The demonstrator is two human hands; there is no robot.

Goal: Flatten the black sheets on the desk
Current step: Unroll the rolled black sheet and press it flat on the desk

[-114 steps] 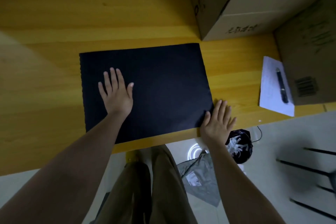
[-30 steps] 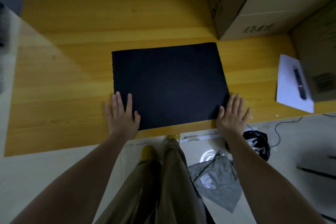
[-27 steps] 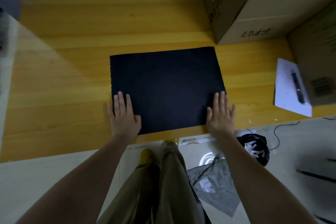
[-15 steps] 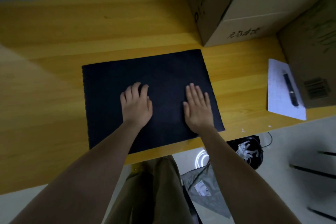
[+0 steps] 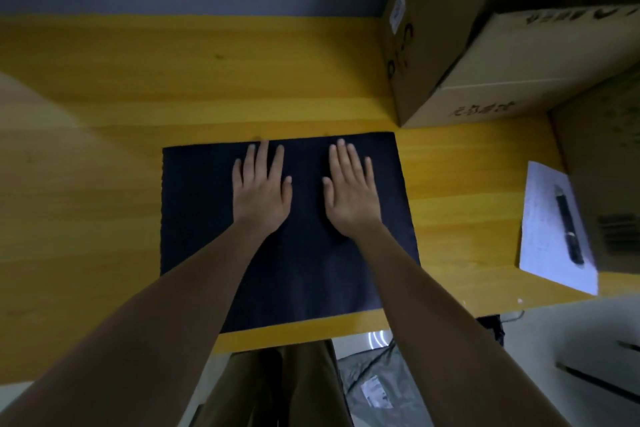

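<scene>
A black sheet [image 5: 194, 204] lies flat on the yellow wooden desk [image 5: 104, 166], its near edge close to the desk's front edge. My left hand [image 5: 261, 191] rests palm down on the sheet's far half, left of centre, fingers spread and reaching the far edge. My right hand [image 5: 349, 191] lies palm down beside it, right of centre, fingers also extended toward the far edge. Both hands hold nothing. My forearms cover part of the sheet's near half.
A large cardboard box [image 5: 485, 45] stands at the desk's back right, and another box [image 5: 609, 166] at the far right. A white paper [image 5: 550, 236] with a black pen [image 5: 568, 229] lies right of the sheet. Bags lie on the floor below.
Both hands moved from the sheet's near corners to its middle, then slid forward to its far edge, palms down throughout.
</scene>
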